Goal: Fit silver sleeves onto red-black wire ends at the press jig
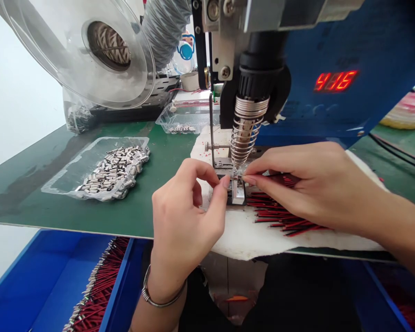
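Worktop [164,159]: dark green, streaked blackish along its left edge. Near its front edge we record wires [276,214] — red paired with black — over a sheet [252,237], off-white, flecked with red specks. Farther left along that edge: connectors [115,168], bright silver, in a clear, colourless tray [71,174]. Machine housing [293,117]: plain deep blue; its digits [336,81] glow red. Spring [246,133]: silver, striped by its coils. Hose [166,30]: pale grey, banded with ribs. Below the front edge we enter a bin [64,272], solid blue, and in it a bundle of wires [105,276], dark red with silver tips.
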`<state>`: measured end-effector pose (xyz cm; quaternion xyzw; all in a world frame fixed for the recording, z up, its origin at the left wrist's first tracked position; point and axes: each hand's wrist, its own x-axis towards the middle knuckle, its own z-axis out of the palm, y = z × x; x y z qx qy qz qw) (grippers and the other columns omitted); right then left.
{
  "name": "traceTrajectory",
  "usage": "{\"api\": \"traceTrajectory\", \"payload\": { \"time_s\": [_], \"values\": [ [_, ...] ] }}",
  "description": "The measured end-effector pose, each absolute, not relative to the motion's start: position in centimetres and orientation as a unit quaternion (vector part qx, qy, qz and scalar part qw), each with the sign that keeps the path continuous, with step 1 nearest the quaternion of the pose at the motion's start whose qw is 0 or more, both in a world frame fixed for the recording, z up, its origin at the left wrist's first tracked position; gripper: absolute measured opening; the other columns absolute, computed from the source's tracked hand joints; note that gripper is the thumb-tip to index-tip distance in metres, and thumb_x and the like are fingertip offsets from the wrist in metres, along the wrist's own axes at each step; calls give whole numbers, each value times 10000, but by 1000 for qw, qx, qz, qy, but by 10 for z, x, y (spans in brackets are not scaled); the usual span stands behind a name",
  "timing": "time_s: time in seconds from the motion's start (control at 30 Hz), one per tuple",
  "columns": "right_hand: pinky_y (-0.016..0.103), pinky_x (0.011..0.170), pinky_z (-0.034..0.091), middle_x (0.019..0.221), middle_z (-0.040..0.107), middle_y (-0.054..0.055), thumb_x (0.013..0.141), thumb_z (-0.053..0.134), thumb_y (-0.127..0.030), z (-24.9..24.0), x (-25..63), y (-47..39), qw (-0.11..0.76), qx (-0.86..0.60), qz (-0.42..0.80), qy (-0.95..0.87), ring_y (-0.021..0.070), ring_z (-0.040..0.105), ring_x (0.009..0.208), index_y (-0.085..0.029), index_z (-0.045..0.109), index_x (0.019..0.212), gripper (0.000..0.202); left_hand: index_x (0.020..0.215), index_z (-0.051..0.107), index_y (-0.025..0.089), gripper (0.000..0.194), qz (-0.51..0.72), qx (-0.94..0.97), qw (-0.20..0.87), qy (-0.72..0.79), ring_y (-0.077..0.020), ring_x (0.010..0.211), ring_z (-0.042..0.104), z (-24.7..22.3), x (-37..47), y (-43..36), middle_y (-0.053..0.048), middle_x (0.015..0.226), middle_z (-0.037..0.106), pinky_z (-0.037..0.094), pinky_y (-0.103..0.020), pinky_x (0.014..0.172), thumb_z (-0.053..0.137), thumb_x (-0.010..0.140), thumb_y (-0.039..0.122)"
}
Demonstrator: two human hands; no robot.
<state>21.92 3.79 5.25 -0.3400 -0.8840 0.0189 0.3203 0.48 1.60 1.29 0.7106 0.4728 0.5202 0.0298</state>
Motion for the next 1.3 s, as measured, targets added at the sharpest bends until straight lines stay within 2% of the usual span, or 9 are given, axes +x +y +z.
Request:
{"api": "traceTrajectory", "payload": {
  "time_s": [0.43, 0.63, 1.0, 1.3],
  "values": [
    [348, 693, 554, 874, 832, 12, 1024, 643, -184, 52, 219, 38, 324, -340, 25, -883, 213, 756, 731, -238, 797, 955, 177, 878, 579, 281, 184, 515, 714, 22, 474, -102, 531, 486, 11, 4, 16, 44, 732, 626, 443, -329, 494, 736, 920, 195],
    [356, 671, 548, 860, 826, 14, 1028, 641, -186, 53, 219, 37, 323, -342, 27, -882, 216, 747, 705, -244, 796, 972, 175, 894, 590, 278, 176, 522, 707, 25, 477, -99, 547, 500, 11, 5, 16, 40, 793, 656, 454, -320, 525, 749, 930, 211],
    [325, 682, 541, 887, 830, 24, 1036, 641, -175, 51, 220, 38, 322, -332, 14, -887, 205, 755, 739, -204, 801, 994, 168, 880, 603, 262, 179, 538, 708, 22, 457, -93, 536, 489, 10, 5, 17, 53, 744, 619, 423, -306, 501, 752, 901, 164],
    [306, 650, 516, 867, 820, 26, 1043, 637, -163, 51, 220, 38, 323, -325, 6, -889, 186, 733, 708, -178, 798, 996, 168, 876, 615, 248, 177, 548, 699, 15, 460, -96, 592, 540, 9, 4, 16, 40, 818, 662, 446, -288, 523, 778, 900, 184]
  ]
}}
